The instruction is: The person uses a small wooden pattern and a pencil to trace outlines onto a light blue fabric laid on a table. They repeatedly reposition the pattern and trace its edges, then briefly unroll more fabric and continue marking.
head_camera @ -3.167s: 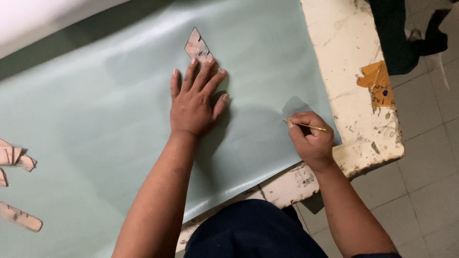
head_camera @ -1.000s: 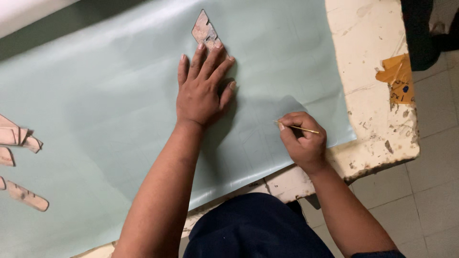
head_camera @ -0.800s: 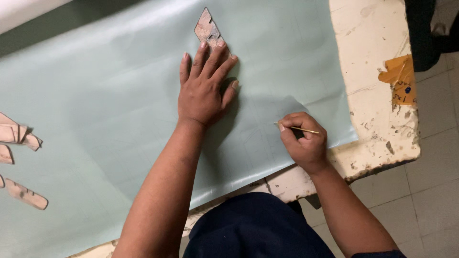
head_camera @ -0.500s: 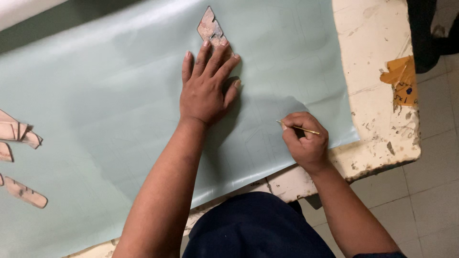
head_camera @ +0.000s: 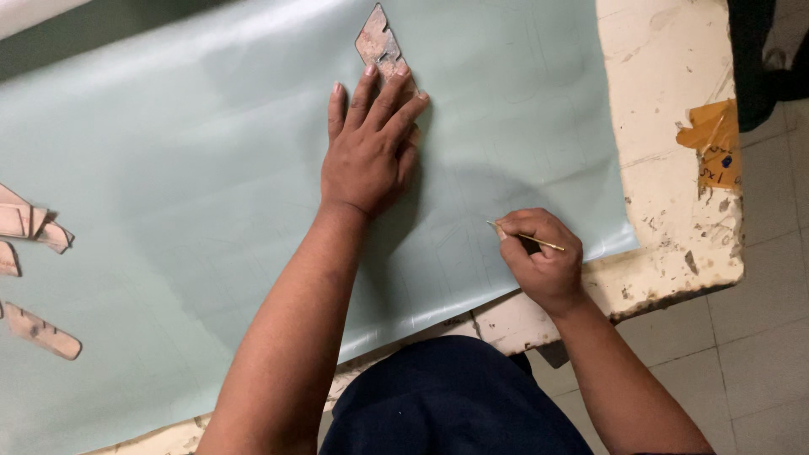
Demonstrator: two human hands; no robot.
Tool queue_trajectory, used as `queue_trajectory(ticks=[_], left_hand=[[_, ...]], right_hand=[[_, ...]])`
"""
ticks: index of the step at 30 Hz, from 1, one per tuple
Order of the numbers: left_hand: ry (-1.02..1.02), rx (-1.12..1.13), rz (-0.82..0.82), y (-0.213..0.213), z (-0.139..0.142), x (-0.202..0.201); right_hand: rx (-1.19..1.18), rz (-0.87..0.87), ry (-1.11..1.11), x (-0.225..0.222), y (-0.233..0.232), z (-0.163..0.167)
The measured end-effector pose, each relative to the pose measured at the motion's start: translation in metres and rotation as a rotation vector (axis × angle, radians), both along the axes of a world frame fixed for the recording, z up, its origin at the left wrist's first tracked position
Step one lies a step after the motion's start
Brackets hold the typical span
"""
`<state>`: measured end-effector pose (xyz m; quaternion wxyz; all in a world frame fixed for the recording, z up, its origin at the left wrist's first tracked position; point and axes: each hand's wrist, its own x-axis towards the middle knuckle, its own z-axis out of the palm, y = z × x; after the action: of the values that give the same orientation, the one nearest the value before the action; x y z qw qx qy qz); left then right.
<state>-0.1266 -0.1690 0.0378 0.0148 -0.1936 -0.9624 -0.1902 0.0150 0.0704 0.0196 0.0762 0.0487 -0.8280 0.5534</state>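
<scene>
The left hand (head_camera: 368,150) is lying flat, fingers spread, on the pale green sheet (head_camera: 168,168) that is covering most of the counter (head_camera: 666,152). Its fingertips are pressing on the near end of a pointed cardboard template (head_camera: 380,44), which is lying toward the sheet's far edge, its long axis running away from the person and tipping slightly left. So the template is sitting directly beyond the left hand, touching it, and well apart from the right hand (head_camera: 543,263).

The right hand is curled in a closed pinch around a thin marking stick (head_camera: 527,238), near the sheet's near right corner, close to the counter's chipped front edge. The stick is lying almost level, its tip apparently touching the sheet, though the view is too small to be sure. The left forearm is stretching out long across the sheet; the right elbow is staying tucked by the body.

More cardboard pieces (head_camera: 34,253) are lying at the sheet's left edge, and a patch of orange tape (head_camera: 712,143) is stuck near the counter's right edge.
</scene>
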Motion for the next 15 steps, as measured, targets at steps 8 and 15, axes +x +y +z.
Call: queue_trajectory(ticks=[8, 15], left_hand=[[-0.004, -0.001, -0.016, -0.002, -0.001, 0.0], [0.008, -0.001, 0.004, -0.002, -0.006, -0.003]], right_hand=[[-0.03, 0.063, 0.027, -0.002, -0.002, 0.004], [-0.008, 0.128, -0.032, -0.006, -0.028, 0.006]])
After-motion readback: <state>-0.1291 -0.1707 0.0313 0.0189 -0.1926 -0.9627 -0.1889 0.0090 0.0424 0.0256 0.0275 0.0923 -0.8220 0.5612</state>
